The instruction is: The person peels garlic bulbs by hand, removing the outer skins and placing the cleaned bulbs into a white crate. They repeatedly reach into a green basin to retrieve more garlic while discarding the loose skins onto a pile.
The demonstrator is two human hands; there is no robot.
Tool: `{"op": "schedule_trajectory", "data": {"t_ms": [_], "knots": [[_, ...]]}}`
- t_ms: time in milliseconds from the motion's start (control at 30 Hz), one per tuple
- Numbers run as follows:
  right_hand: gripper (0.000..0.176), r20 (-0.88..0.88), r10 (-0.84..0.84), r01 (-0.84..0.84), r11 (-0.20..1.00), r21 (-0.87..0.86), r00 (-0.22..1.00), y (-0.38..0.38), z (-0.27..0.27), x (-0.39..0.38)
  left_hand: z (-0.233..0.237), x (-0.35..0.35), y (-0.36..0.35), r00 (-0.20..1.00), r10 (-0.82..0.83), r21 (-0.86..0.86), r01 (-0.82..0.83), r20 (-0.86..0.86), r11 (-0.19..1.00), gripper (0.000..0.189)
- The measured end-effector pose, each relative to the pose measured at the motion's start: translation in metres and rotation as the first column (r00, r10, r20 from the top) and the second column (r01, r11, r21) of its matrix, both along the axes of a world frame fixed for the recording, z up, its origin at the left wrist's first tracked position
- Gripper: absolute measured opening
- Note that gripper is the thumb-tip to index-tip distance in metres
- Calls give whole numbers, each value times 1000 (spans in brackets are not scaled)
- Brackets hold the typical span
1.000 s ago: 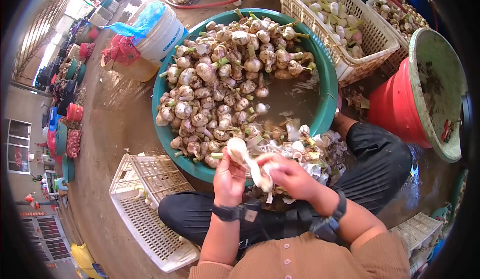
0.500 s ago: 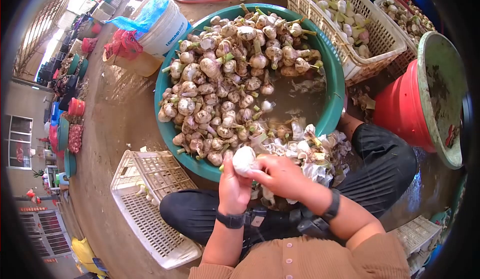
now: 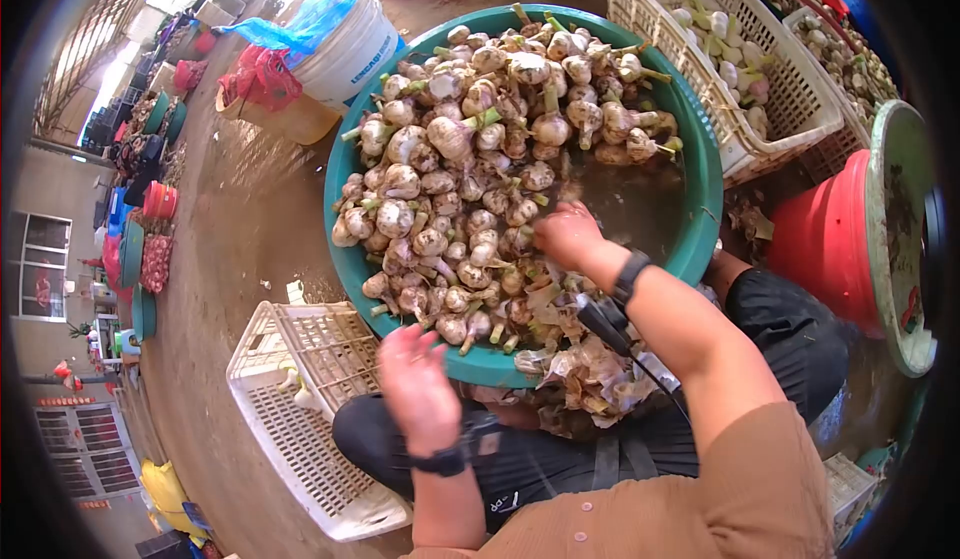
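Observation:
A big green tub (image 3: 706, 209) in front of me holds a heap of dirty garlic bulbs (image 3: 450, 139) with cut stems, and brown water on its right side. My right hand (image 3: 570, 236) is over the tub at the right edge of the heap, fingers down among the bulbs and mostly hidden. Blurred by motion, my left hand (image 3: 418, 384) is raised by the tub's near rim with its fingers apart and nothing in them. Loose garlic skins (image 3: 590, 369) hang over the near rim between my arms.
A white plastic crate (image 3: 320, 459) with a few pale bulbs lies at my left knee. Another crate (image 3: 735, 109) of cleaned garlic stands behind the tub. A red bucket (image 3: 820, 239) and green basin (image 3: 890, 249) are at right; a white bucket (image 3: 345, 54) stands back left.
Both hands were together on a white peeled garlic bulb. It is out of them now. My left hand has moved left and opened; my right has reached forward into the tub.

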State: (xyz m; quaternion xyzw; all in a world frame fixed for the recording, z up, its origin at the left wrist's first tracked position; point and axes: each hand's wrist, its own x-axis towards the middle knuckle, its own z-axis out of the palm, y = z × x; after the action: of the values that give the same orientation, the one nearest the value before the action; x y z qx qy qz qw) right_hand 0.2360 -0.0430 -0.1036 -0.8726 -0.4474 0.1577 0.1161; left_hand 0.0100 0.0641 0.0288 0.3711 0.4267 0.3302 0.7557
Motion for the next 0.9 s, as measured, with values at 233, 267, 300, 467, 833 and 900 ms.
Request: {"op": "schedule_trajectory", "data": {"t_ms": [233,267,300,467,833,900], "knots": [[39,-209,-116,232,658,716,971,-32,89,-77,-30,49,-66,873,-469,85,482,-133,872,31],[39,-207,-123,236,658,715,971,-43,92,-79,-30,46,-65,870,-474,86,487,-138,869,28],[28,-31,18,4,798,603,999,-54,105,-80,-30,42,-59,868,-474,89,489,-145,868,26],[9,244,326,-401,828,392,913,-72,112,-105,-21,27,-41,634,-722,93,766,-277,636,15],[17,-557,61,365,696,618,828,-86,98,-126,-18,15,-40,519,-852,-95,847,-67,524,40],[16,-479,51,308,706,638,876,-87,94,-124,-16,16,-43,397,-819,269,913,-415,306,42]]}}
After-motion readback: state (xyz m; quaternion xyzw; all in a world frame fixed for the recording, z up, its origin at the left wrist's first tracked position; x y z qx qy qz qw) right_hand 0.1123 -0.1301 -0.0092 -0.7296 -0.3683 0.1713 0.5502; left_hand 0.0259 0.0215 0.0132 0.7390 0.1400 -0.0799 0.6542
